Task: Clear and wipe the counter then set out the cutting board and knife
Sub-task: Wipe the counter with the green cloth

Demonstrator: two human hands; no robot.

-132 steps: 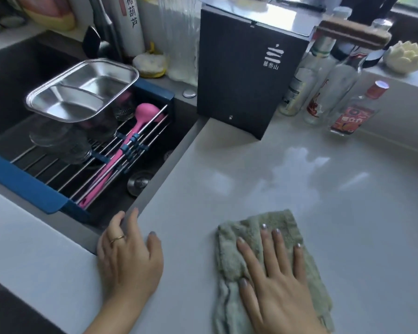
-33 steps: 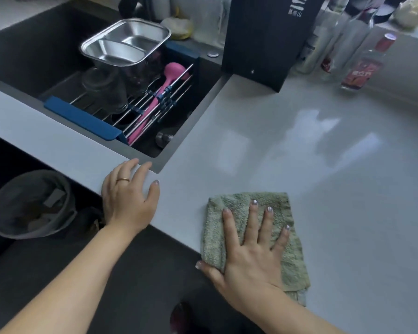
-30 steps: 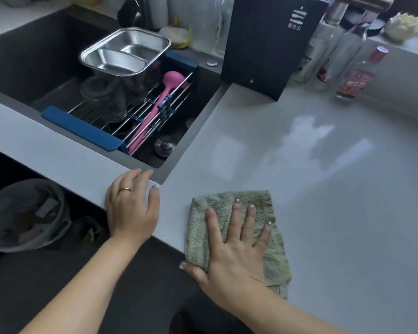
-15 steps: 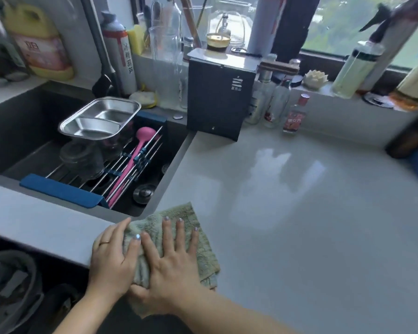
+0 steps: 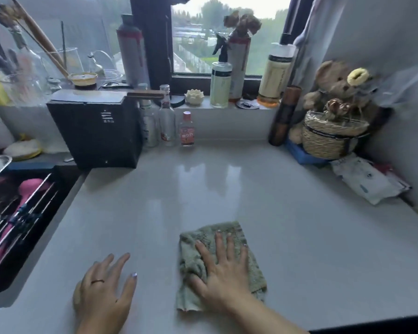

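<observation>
Mid-wipe, I judge: right hand (image 5: 223,273) flat, fingers spread, on the green cloth (image 5: 190,259) near the table's (image 5: 227,189) front edge, left hand (image 5: 104,292) open beside it; cutting board and knife not yet out.

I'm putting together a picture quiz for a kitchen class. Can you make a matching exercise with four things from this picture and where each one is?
Things
1. green cloth
2. spray bottle
3. teddy bear
4. pink utensil

Places
A. on the windowsill
B. in the sink
C. under the right hand
D. far right corner of the counter

Pairs: 1-C, 2-A, 3-D, 4-B
</observation>
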